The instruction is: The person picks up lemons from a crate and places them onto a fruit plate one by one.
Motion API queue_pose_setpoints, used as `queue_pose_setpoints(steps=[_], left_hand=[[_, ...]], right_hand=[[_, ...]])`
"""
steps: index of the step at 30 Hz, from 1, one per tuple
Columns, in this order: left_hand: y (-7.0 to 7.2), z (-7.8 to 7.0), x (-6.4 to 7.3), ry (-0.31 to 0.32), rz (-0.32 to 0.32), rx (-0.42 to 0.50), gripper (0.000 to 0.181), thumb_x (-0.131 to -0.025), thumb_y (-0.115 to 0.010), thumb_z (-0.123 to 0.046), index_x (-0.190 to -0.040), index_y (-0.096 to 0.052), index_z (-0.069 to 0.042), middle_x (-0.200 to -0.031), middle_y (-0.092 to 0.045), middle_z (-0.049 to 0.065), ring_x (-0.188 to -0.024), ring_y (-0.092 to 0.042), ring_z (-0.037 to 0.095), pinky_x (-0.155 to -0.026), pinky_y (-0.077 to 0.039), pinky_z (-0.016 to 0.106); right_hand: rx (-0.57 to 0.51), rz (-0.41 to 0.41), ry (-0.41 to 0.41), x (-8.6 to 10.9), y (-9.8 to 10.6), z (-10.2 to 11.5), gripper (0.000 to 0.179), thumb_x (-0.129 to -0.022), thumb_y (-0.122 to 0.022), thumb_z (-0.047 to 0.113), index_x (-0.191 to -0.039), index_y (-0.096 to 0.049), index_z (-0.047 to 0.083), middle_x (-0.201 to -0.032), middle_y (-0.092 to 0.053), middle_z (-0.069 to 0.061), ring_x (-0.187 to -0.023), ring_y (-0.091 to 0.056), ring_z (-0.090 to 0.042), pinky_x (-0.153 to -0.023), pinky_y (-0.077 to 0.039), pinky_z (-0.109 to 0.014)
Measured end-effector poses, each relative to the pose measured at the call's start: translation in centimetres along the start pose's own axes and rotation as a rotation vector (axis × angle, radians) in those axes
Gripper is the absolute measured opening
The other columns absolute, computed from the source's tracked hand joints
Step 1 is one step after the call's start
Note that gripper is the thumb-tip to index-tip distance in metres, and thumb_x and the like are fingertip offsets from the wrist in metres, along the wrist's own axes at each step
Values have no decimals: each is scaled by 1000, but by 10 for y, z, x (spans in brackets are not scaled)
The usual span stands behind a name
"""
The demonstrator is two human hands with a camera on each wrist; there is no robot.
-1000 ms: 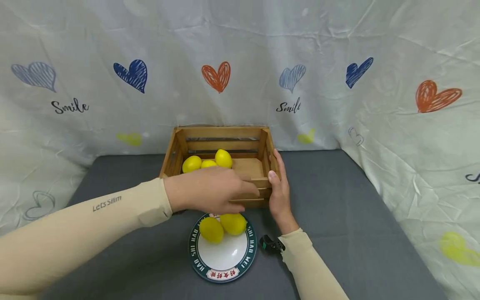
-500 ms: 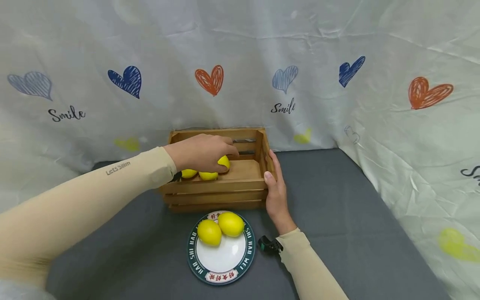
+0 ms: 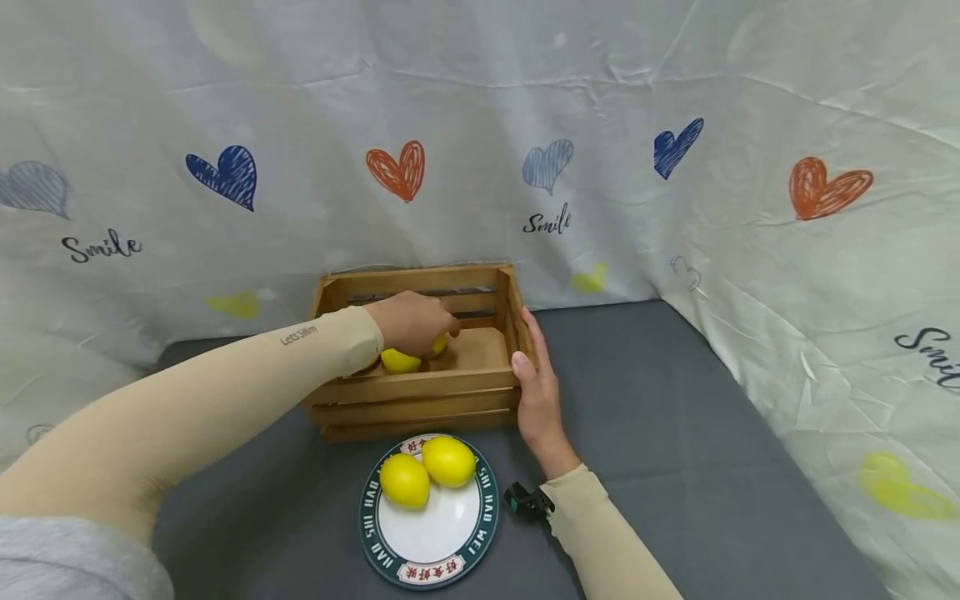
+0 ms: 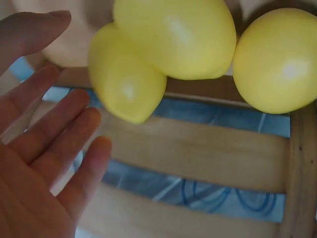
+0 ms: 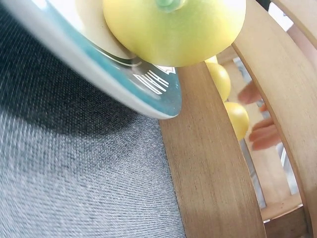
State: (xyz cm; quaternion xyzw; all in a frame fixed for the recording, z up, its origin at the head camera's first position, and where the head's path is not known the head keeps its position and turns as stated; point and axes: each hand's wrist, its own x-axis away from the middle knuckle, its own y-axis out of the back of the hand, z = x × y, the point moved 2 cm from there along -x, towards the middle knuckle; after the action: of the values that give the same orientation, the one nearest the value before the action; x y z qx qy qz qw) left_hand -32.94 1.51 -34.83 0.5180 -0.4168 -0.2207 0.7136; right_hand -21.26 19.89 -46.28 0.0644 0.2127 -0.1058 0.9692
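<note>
Reaching into the wooden crate [image 3: 412, 385], my left hand [image 3: 411, 321] is over the lemons with its fingers apart. In the left wrist view, three lemons [image 4: 181, 37] lie beside that hand, its fingers [image 4: 74, 134] loosely extended and nothing held. My right hand [image 3: 542, 400] rests against the crate's right end, its thumb at the front corner and its fingers straight along the outer side. Before the crate is a white plate with a green lettered rim [image 3: 371, 517]. Two lemons [image 3: 448, 461] sit on its far half, side by side.
A dark grey cloth [image 3: 660, 467] covers the table. A pale curtain [image 3: 465, 100] printed with hearts hangs right behind the crate and along the right side. A black wristband [image 3: 528, 502] is on my right wrist, near the plate's right edge.
My left hand has moved from over the crate's front edge, near the plate, back and down into the crate among the lemons. The right hand stays at the crate; the head view shifts slightly.
</note>
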Motion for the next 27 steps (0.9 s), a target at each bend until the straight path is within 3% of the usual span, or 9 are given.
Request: queue_pose_setpoints(steps=[5, 18, 27], left_hand=[[-8, 5, -12, 22, 48, -16, 49, -99, -78, -19, -147, -67, -14, -144, -67, 10, -126, -68, 28, -94, -63, 47], [-21, 14, -34, 13, 116, 66, 53, -94, -82, -8, -145, -68, -10, -139, -73, 9, -113, -72, 24, -97, -63, 41], [-25, 23, -34, 47, 167, 138, 61, -91, -82, -4, -149, -64, -10, -146, -67, 12, -108, -67, 21, -88, -61, 36]], right_hand=[[12, 3, 12, 0, -2, -3, 63, -107, -43, 41, -169, -31, 42, -177, -31, 15, -163, -30, -18, -132, -21, -62], [23, 5, 16, -1, 0, -1, 63, -107, -41, 41, -169, -30, 43, -177, -30, 16, -164, -28, -15, -133, -19, -61], [17, -2, 17, -3, -1, -1, 64, -107, -42, 41, -170, -30, 41, -177, -31, 14, -164, -28, -14, -134, -19, -59]])
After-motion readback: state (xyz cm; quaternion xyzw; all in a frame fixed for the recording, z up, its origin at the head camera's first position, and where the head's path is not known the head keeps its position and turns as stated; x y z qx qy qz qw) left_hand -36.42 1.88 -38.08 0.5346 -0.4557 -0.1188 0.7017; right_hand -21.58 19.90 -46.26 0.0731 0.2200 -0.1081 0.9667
